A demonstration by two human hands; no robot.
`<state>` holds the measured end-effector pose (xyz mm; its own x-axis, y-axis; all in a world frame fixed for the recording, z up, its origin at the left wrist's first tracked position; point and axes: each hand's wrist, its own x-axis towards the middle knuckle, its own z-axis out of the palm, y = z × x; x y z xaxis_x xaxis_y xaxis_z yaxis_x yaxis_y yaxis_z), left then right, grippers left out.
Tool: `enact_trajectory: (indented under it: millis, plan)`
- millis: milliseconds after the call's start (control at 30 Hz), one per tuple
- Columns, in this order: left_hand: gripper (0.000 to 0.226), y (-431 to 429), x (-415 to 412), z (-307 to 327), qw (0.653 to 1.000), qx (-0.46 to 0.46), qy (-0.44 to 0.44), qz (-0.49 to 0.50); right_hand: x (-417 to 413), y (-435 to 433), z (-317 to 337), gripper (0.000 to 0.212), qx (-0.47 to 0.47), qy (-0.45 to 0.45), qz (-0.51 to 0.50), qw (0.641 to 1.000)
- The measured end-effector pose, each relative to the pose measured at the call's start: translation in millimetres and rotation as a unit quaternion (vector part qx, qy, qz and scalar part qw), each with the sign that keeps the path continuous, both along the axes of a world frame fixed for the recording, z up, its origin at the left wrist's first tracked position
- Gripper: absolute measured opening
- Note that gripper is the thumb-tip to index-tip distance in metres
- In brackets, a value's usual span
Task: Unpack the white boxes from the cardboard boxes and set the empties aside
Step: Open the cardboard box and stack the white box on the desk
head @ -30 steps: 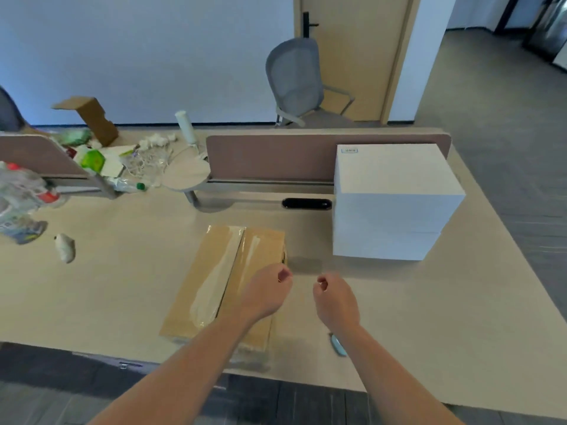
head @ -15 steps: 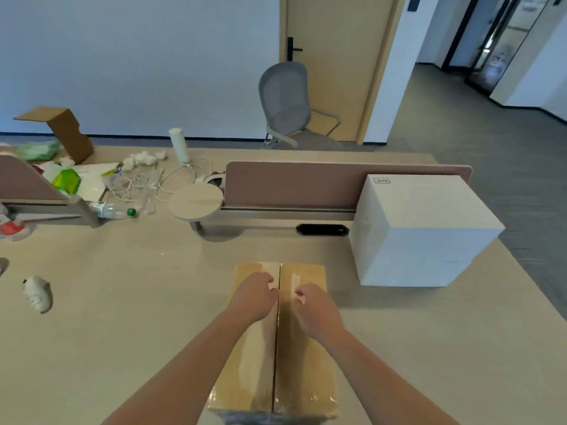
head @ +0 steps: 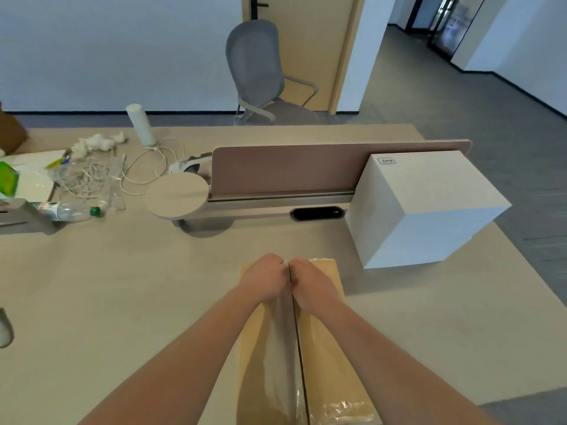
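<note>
Brown cardboard box lay taped on the table before the person, white boxes stacked near its far right; left hand and right hand met at the seam's far end, fingers curled, any hold on the flaps hidden; opening seemed in hand; next, the tape likely needed splitting, flaps pulled apart.
</note>
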<state>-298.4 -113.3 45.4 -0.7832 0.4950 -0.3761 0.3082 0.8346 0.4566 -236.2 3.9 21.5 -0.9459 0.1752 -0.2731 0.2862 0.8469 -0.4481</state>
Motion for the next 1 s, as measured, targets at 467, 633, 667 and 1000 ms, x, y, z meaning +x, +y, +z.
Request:
enact_trajectory:
  millis: [467,633,667,1000]
  plan:
    - [0.016,8,-22,-17,0.998,0.059,-0.023,0.029,-25,12,-6,0.040,-0.008,-0.009,0.015,1.000]
    - [0.038,9,-21,-4,0.997,0.058,-0.013,0.059,-24,17,9,0.037,-0.012,0.019,0.008,1.000]
    - [0.042,9,-20,0,0.997,0.050,-0.009,0.062,-23,17,13,0.038,-0.007,0.026,0.006,1.000]
    - [0.051,4,21,26,0.984,-0.097,0.138,-0.056,23,14,68,0.025,0.205,0.117,0.038,0.971]
